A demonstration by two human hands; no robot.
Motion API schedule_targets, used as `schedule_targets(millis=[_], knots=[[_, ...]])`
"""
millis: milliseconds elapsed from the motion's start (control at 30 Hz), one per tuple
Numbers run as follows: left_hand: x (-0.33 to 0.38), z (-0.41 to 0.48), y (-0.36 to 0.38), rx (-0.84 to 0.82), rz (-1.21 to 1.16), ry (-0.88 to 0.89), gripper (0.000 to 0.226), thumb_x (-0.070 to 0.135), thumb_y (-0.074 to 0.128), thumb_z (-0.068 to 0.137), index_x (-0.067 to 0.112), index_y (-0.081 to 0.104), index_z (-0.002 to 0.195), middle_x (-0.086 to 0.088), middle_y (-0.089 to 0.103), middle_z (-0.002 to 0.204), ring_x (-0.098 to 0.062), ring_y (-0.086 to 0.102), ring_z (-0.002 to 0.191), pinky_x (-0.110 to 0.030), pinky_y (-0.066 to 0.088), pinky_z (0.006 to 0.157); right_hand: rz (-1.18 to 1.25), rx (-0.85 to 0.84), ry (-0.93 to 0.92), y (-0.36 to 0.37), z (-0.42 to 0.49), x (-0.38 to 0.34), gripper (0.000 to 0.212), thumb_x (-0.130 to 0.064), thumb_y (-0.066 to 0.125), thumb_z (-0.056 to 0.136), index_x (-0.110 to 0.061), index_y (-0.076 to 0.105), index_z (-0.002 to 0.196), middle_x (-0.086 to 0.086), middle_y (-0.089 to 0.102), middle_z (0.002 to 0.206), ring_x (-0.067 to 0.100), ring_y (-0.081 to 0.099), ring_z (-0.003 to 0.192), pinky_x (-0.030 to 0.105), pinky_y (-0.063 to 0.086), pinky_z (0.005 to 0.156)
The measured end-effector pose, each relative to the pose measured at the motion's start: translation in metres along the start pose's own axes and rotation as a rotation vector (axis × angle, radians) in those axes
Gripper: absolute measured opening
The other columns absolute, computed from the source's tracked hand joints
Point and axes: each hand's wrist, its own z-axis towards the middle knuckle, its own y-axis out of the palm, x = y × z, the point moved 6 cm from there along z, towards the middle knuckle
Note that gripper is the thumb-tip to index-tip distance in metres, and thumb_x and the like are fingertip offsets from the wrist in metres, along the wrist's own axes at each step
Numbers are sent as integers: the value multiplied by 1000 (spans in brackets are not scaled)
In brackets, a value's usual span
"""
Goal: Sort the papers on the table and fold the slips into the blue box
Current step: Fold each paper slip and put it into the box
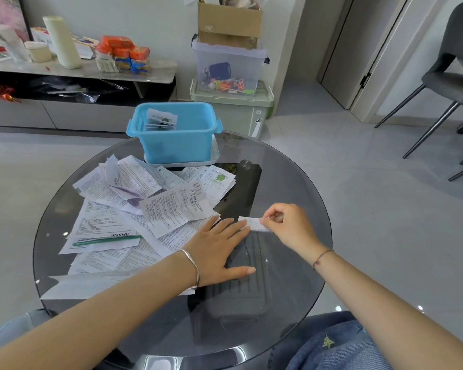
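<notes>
A small white slip [253,223] lies on the round glass table [292,182], right of centre. My right hand [289,228] pinches its right end between thumb and fingers. My left hand [222,249] lies flat on the glass with straight fingers, fingertips touching the slip's left end. A loose pile of printed papers [134,209] spreads over the table's left half. The blue box [174,129] stands at the far edge on a white lid and holds several folded slips [159,120].
Beyond the table stand stacked storage bins [233,84] with a cardboard box on top. A low cabinet [64,76] with packets runs along the left wall. A grey chair [449,76] stands at the right. A dark case shows under the glass.
</notes>
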Motion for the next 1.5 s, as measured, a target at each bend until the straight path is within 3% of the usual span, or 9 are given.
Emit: schedule_targets(millis=[100, 333, 833, 933, 1067, 1133, 1267, 1400, 1500], knots=[[1, 1, 3, -34, 0, -12, 98, 78, 10, 76, 19, 8, 153, 3, 10, 160, -16, 7, 147, -34, -9, 116, -16, -5, 3, 0, 0, 0, 11, -13, 70, 82, -16, 67, 73, -9, 58, 63, 4, 50, 54, 11, 37, 51], [3, 6, 3, -89, 18, -16, 107, 81, 0, 67, 17, 4, 153, 2, 6, 161, -16, 5, 147, -36, -7, 118, -63, -10, 34, 2, 3, 1, 13, -13, 65, 84, -19, 59, 74, -4, 59, 69, 6, 52, 60, 15, 37, 52], [4, 7, 8, -113, 7, -28, 116, 83, -6, 59, 16, 1, 153, 0, 1, 161, -18, 3, 147, -35, -5, 117, 13, 47, 11, 0, 0, 3, 13, -24, 69, 85, -17, 63, 77, -4, 61, 72, 5, 49, 58, 16, 40, 55], [6, 8, 7, -115, 15, -27, 117, 83, -6, 58, 14, 1, 153, -2, 1, 161, -19, 3, 147, -35, -5, 117, -62, 94, -124, -6, -8, -5, 9, -25, 63, 90, -18, 67, 87, -9, 61, 88, 6, 52, 69, 22, 42, 62], [7, 9, 8, -119, 28, -29, 118, 82, -6, 58, 13, 2, 153, -2, 3, 161, -20, 4, 147, -35, -4, 117, -380, 168, -542, -13, -36, -24, 27, -22, 48, 89, -15, 74, 94, -6, 68, 97, 16, 59, 91, 31, 51, 75], [7, 9, 8, -116, 25, -31, 118, 82, -6, 58, 12, 3, 153, -3, 3, 161, -20, 4, 147, -34, -4, 118, -479, 123, -643, -6, -47, -24, 35, -23, 43, 86, -15, 75, 97, -5, 70, 102, 17, 61, 98, 32, 50, 84], [8, 9, 6, -115, 34, -24, 118, 82, -7, 58, 12, 2, 153, -4, 3, 161, -20, 4, 147, -33, -4, 118, -581, 8, -669, 10, -55, -21, 41, -22, 39, 87, -14, 70, 113, -4, 67, 118, 17, 58, 113, 33, 43, 99], [10, 9, 6, -125, 35, -25, 117, 83, -4, 61, 11, 4, 153, -5, 5, 161, -20, 5, 147, -34, -3, 118, -604, 9, -651, 13, -53, -19, 44, -21, 37, 84, -14, 69, 115, -3, 66, 118, 17, 59, 113, 33, 43, 99], [9, 10, 5, -139, 27, -30, 107, 80, 9, 71, 11, 6, 153, -5, 7, 160, -21, 7, 147, -35, -1, 119, -614, 32, -642, 12, -50, -21, 45, -21, 37, 81, -15, 72, 108, -3, 69, 113, 18, 61, 107, 32, 47, 95]])
